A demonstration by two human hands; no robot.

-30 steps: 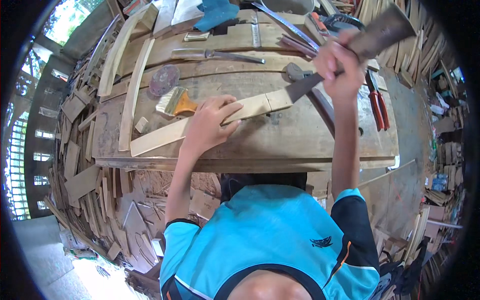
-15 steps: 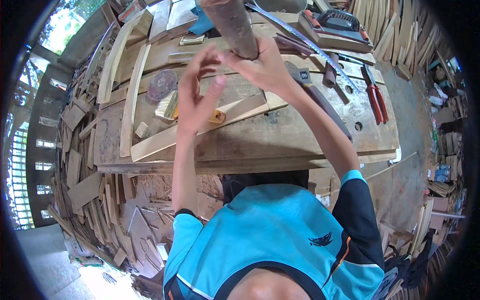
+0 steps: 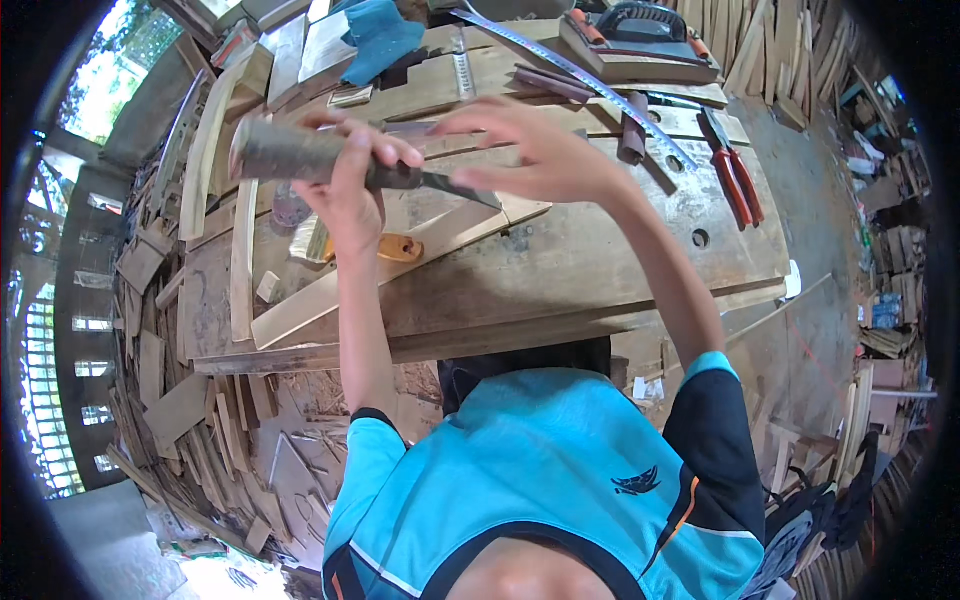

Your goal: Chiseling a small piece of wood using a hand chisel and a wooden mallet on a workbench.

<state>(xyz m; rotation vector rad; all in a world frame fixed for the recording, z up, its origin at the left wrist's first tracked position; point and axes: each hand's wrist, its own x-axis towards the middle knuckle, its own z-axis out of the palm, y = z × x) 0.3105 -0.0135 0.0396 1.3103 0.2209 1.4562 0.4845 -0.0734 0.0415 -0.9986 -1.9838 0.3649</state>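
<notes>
Gripped in my left hand (image 3: 350, 185) is a thick-handled chisel (image 3: 270, 152), held nearly sideways with its dark blade reaching right over a pale wooden strip (image 3: 330, 297) on the workbench (image 3: 600, 260). The tip overlaps the strip near a cross line; I cannot tell if they touch. My right hand (image 3: 525, 160) hovers just right of the handle, fingers apart, holding nothing. Below my left hand, an orange-handled brush (image 3: 400, 248) lies behind the strip, partly hidden, with a purple disc (image 3: 292, 210) beside it.
Red-handled pliers (image 3: 738, 185), a metal ruler (image 3: 560, 68), dark tubes (image 3: 632, 130) and a sanding tool (image 3: 640, 35) lie rightward and at the back. A blue cloth (image 3: 385, 35) and long curved pieces (image 3: 215, 150) are at back left. Scrap wood piles (image 3: 175, 410) surround the bench.
The chisel has passed from my right hand to my left and swung from upright to lying sideways, handle leftward. My right hand has released it.
</notes>
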